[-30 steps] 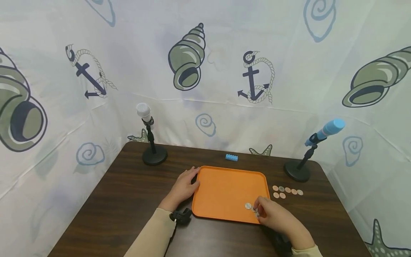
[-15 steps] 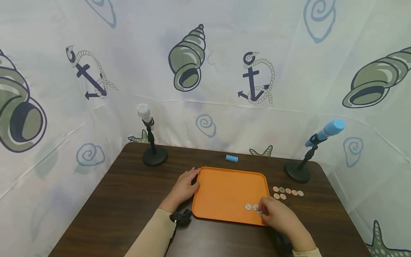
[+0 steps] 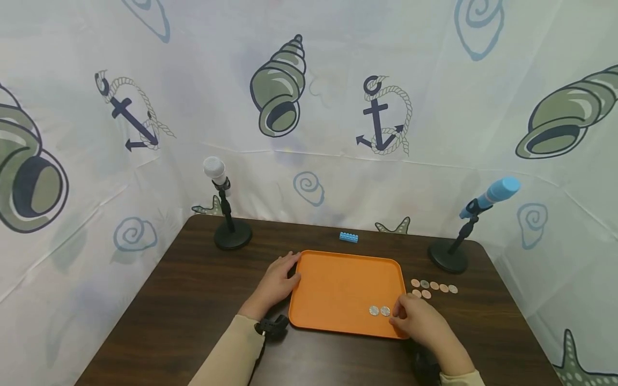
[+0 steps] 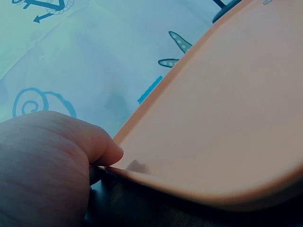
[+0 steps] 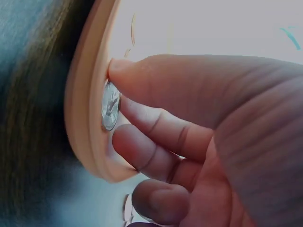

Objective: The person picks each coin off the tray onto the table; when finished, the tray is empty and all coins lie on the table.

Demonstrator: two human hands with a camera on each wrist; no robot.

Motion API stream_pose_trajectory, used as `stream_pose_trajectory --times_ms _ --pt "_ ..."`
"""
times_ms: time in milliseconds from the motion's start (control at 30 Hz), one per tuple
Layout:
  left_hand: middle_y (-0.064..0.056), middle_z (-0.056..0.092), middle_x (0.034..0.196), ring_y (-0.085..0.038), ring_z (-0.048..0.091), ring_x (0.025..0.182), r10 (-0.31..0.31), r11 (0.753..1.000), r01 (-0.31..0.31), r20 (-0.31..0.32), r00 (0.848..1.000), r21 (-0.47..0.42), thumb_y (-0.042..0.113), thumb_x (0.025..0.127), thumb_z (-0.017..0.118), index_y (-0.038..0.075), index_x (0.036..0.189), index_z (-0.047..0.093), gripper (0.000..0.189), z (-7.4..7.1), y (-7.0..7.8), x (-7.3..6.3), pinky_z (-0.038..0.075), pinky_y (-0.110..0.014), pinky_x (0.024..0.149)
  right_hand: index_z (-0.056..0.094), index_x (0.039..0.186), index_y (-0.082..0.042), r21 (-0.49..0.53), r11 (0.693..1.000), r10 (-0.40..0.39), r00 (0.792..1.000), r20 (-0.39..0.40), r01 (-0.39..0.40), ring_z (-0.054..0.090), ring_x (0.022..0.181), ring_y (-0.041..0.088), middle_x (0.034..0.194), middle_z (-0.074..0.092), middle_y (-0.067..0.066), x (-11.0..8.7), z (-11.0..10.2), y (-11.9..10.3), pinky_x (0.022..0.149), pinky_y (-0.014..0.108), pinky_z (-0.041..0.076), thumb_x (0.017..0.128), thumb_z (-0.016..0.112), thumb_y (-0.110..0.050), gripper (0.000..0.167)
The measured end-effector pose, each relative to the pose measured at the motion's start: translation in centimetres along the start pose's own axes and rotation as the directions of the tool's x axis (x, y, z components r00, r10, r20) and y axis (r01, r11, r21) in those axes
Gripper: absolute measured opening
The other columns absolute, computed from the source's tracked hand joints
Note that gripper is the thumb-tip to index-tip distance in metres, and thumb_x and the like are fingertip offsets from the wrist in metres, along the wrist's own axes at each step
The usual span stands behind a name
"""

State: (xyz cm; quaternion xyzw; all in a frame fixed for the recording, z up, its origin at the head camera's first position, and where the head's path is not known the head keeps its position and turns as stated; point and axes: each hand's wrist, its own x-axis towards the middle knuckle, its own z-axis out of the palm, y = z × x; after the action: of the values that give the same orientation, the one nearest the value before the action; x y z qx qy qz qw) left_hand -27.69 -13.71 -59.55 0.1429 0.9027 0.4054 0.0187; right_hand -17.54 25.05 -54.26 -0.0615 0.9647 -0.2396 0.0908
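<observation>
In the head view, my left hand (image 3: 274,283) rests at the left edge of an orange tray (image 3: 333,279). Its fingers reach along to the far left corner, and in the left wrist view the thumb lies over the rim. Over the tray's near right corner is my right hand (image 3: 419,319). Its thumb and fingers pinch a silver coin (image 5: 111,106), seen in the right wrist view close to the rim; the fingers hide it in the head view. Left of that hand, two silver coins (image 3: 379,311) lie side by side on the tray.
Right of the tray, several coins (image 3: 434,286) lie in two rows on the dark table (image 3: 193,284). A blue toy brick (image 3: 348,237) sits behind it. Black stands hold a white microphone (image 3: 215,170) and a blue one (image 3: 497,194). A patterned cloth (image 3: 333,182) hangs behind.
My right hand has moved slightly right, towards the tray's near right corner. Two silver coins now show fully in a row beside it. The left hand has stayed at the tray's edge.
</observation>
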Motion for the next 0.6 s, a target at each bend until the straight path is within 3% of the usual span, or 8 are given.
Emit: stream_pose_trajectory --times_ms 167,333,500,600 --pt "-0.008 0.044 0.174 -0.035 0.029 0.168 0.006 1.000 -0.006 0.002 1.000 -0.005 0.030 0.109 0.066 0.019 0.167 0.047 0.062 0.1 0.0 0.1 0.019 -0.064 0.137 0.068 0.094 -0.017 -0.040 0.999 0.030 1.000 0.005 -0.030 0.054 0.072 0.012 0.084 0.061 -0.004 -0.2 -0.6 0.0 0.065 0.032 0.048 0.089 0.091 -0.027 0.026" --pt "-0.009 0.044 0.174 -0.036 0.029 0.168 0.007 1.000 -0.007 -0.001 1.000 -0.019 0.028 0.109 0.066 0.018 0.167 0.048 0.061 0.1 0.0 0.1 0.019 -0.065 0.137 0.069 0.090 -0.016 -0.059 0.997 0.053 0.998 0.020 -0.052 0.054 0.066 0.015 0.075 0.058 -0.003 -0.4 -1.2 -0.3 0.061 0.032 0.046 0.086 0.093 -0.018 0.025" --pt "-0.008 0.045 0.173 -0.035 0.031 0.167 0.001 1.000 -0.001 0.001 1.000 0.003 0.028 0.109 0.066 0.017 0.167 0.048 0.061 0.0 0.0 0.1 0.020 -0.064 0.137 0.065 0.088 -0.016 0.028 0.999 0.022 0.999 0.028 -0.023 0.052 0.065 0.014 0.074 0.056 -0.003 -0.4 -1.0 0.3 0.058 0.028 0.042 0.088 0.090 -0.012 0.026" --pt "-0.008 0.045 0.174 -0.035 0.030 0.167 0.000 1.000 0.000 0.004 1.000 0.011 0.028 0.109 0.066 0.017 0.167 0.048 0.061 -0.1 0.0 0.1 0.020 -0.064 0.137 0.064 0.093 -0.015 0.156 0.986 -0.059 0.998 0.033 0.053 0.056 0.069 0.012 0.081 0.060 -0.001 -0.1 -1.0 1.6 0.060 0.025 0.048 0.094 0.085 -0.012 0.021"
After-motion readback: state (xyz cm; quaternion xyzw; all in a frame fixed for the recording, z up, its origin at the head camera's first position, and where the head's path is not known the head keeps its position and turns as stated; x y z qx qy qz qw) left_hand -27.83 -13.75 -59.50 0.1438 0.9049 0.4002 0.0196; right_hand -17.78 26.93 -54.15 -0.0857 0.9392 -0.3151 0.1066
